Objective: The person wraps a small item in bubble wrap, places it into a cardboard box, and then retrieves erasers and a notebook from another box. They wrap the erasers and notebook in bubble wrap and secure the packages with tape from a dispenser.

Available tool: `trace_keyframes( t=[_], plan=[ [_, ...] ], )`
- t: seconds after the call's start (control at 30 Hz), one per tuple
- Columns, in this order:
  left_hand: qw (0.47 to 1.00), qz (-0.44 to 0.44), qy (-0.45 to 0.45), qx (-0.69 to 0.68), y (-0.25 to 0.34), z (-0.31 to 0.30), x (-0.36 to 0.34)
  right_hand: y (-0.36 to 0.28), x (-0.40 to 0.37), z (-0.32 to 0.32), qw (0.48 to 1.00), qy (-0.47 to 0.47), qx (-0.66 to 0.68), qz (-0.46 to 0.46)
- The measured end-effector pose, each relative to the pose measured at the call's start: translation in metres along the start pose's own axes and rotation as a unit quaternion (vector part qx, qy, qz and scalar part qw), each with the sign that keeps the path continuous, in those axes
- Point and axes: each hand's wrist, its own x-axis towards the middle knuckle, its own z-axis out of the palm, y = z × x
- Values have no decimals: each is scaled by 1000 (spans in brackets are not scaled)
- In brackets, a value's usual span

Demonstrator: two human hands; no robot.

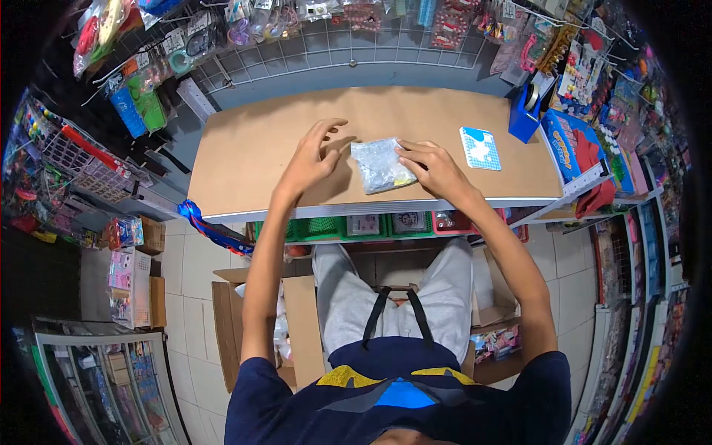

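A clear plastic packet (377, 167) with silvery-grey contents and a small yellow patch lies on the tan tabletop (259, 178) in front of me. My right hand (439, 172) grips its right edge, fingers and thumb closed over it. Just left of the packet, my left hand (313, 159) is held above the table with curved fingers apart and nothing in it. To the right of my right hand lies a blue and white patterned card or pad (480, 149). What exactly the packet contains is blurred.
A blue tape dispenser (525, 115) stands at the table's right end, beside a blue box (564, 144). Wire grid (319, 55) with hanging packaged goods rises behind. Green baskets (322, 227) sit under the tabletop; open cardboard boxes (304, 319) flank my legs.
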Motion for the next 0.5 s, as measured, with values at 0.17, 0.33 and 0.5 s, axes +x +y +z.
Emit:
trace_keyframes(
  t=[0.17, 0.33, 0.5],
  plan=[
    [990, 53, -122, 40, -18, 5, 14, -3, 0, 0, 1000, 10, 4, 3],
    [993, 17, -99, 57, -9, 12, 15, -1, -1, 0, 1000, 15, 1, -2],
    [965, 144, -42, 216, -25, 17, 7, -1, -1, 2, 1000, 9, 9, 11]
  ],
)
